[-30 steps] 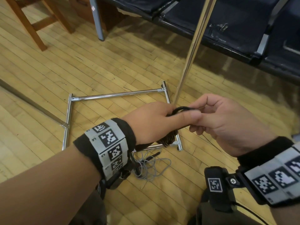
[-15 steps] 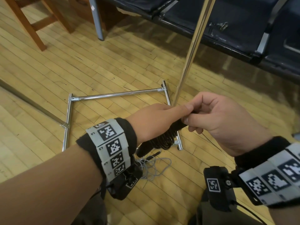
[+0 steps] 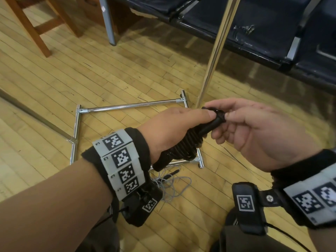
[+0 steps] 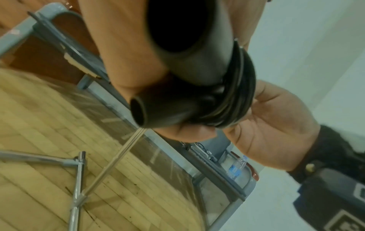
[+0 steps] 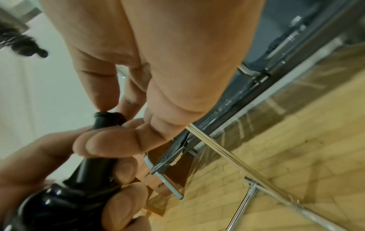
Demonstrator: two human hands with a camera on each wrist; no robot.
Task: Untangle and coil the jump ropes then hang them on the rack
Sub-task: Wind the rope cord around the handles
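The black jump rope (image 3: pixel 183 144) was held in front of the body, above the chrome base of the rack (image 3: pixel 127 107), with its cord wound in tight turns around the two handles laid side by side. The bundle was gripped by the left hand (image 3: pixel 174 128), whose fingers were curled round the handles and the windings, most likely so that the turns could not spring loose. The thumb was laid along the top of the upper handle, towards its narrow end.

That narrow end was pinched by the right hand (image 3: pixel 254 130) between thumb and fingertips (image 5: pixel 102 100), as seen from the right wrist. It was judged that the last stretch of cord was being tucked or seated there, the coiling being nearly finished. Where the free end of the cord ran could not be made out.

The bundle was kept close to the rack's slanted upright pole (image 3: pixel 216 50), which suggested that hanging was the next step; no hook or bar for it was in view. A second, thin grey rope (image 3: pixel 172 186) was left in a loose tangle on the wooden floor (image 3: pixel 54 73) just beside the rack base, untouched by either hand and presumably to be untangled afterwards
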